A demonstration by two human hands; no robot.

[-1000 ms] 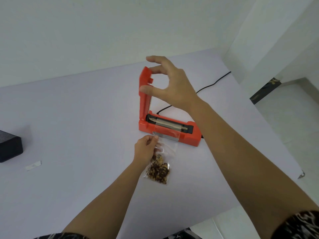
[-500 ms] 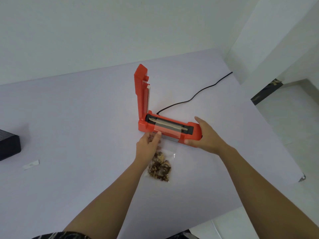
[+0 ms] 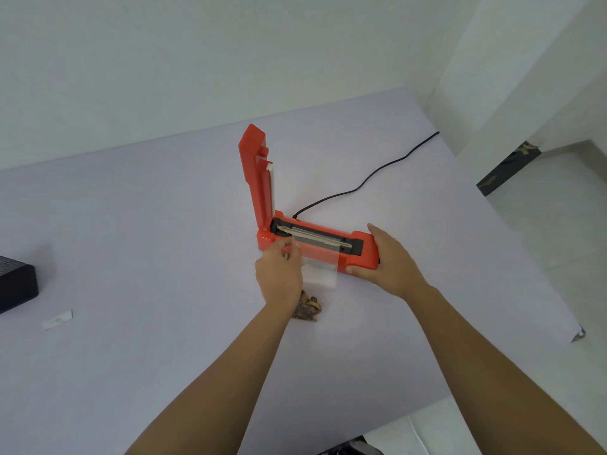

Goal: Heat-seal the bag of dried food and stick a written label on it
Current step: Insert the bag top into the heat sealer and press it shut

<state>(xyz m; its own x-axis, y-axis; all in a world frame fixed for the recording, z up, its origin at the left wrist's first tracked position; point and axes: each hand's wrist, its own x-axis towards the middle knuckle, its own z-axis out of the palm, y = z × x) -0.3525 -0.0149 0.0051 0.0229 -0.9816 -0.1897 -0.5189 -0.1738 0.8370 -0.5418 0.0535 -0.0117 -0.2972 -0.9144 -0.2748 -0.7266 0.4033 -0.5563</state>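
Left hand (image 3: pixel 279 274) drew the bag (image 3: pixel 320 272) onto the sealer (image 3: pixel 364 257), dried food (image 3: pixel 307 309) trailing.

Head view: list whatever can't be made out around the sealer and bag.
- Bag: its dried food is mostly hidden under the wrist of the left hand, which pinches the bag's top.
- Sealer: its right end is covered by the right hand gripping it.
- Black box: cut off by the left edge.
- White slip: too small to show any writing.
- Cord: its far end leaves the table unseen.
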